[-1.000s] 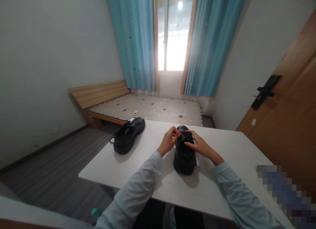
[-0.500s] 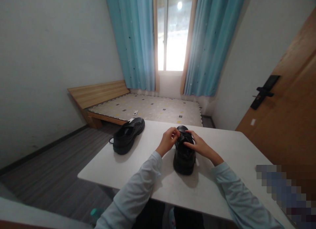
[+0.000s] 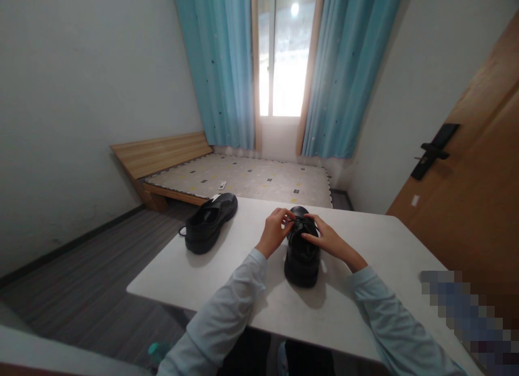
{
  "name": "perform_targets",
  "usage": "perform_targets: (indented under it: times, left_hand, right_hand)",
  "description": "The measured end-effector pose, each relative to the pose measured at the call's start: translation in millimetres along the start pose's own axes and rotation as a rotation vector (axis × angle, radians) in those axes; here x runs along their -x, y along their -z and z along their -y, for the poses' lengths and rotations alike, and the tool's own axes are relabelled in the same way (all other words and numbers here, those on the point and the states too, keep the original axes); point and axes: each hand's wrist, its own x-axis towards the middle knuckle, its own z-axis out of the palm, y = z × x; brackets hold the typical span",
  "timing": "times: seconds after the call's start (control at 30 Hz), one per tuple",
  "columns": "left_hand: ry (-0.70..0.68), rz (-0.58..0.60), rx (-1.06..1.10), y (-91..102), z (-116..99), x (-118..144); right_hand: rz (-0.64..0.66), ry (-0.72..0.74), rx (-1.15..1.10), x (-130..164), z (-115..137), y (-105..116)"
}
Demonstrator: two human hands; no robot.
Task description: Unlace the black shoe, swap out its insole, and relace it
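Black lace-up shoe (image 3: 302, 260) is sitting upright on the white bench (image 3: 182, 281), toe pointing away, between the hands. Left hand (image 3: 276, 231) is bringing fingertips narrowly together at the black lace (image 3: 300, 221), apparently pinching it. Right hand (image 3: 329, 241) is spanning the shoe's right side, thumb and forefinger wide apart; cannot tell whether it is gripping. Risk: lace could be slipping free if the pinch is slackening; shoe could be skidding on the smooth bench if bracing is too light. Upper is looking glossy, leather-like; sole, thick, rounded at heel.
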Motion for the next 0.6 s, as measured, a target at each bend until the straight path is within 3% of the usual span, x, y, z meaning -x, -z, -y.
perform_targets:
  times: [0.37,0.6]
  left_hand:
    - [-0.013,-0.05,-0.13,-2.5,10.3,0.4]
    - [0.156,0.025,-0.026,1.1,1.6,-0.4]
  right_hand:
    - [0.003,-0.004,-0.01,0.2,1.2,0.5]
    - [0.026,-0.028,-0.005,0.9,3.6,1.8]
